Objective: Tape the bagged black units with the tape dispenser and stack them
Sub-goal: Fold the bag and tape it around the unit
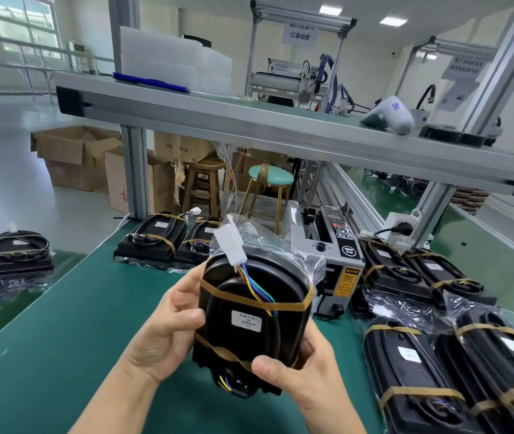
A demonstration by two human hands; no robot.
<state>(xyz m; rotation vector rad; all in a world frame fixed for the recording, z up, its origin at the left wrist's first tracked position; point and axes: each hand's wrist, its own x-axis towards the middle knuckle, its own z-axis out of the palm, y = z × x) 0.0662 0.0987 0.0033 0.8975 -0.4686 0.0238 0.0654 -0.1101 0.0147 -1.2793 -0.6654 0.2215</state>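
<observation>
The right hand (293,375) grips the lower end of the bagged black unit (252,311), and the left hand (168,327) clasps its side at 9 o'clock, above the worktop (71,324). It seems rigid and rather heavy; the bag is slippery, so hold the hard edges. The tape dispenser (332,255) stands at 1 o'clock.

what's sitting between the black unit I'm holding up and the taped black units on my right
In the head view, the grey tape dispenser stands between the held bagged black unit and the taped units at right.
</observation>
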